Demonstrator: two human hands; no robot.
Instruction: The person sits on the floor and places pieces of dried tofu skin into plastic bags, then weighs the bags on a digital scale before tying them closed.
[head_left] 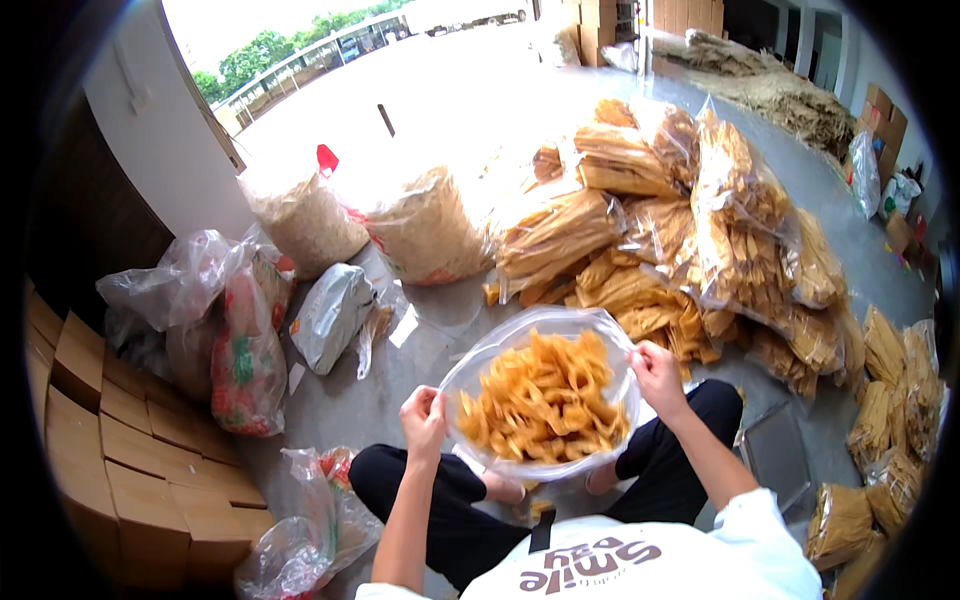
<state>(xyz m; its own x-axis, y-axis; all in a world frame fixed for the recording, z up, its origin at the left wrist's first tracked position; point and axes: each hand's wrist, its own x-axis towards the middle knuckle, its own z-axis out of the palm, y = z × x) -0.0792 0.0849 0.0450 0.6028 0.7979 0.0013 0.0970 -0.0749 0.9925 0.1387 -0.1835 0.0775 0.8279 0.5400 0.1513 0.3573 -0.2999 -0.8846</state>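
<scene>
Between my knees is a clear plastic bag (465,375) with its mouth spread wide. Inside it lies a heap of curled, golden-brown dried strips (545,400); I cannot make out their exact kind. My left hand (424,420) pinches the bag's rim on the left side. On the opposite side, slightly farther off, my right hand (656,376) grips the rim with fingers closed. The bag's lower part is hidden beneath its contents and rim.
Ahead and right rises a pile of clear bags packed with brown dried sheets (690,220). Two large filled sacks (425,225) stand ahead left, near a grey plastic bag (333,318). Cardboard boxes (140,450) line the left; more brown packs (895,400) lie far right.
</scene>
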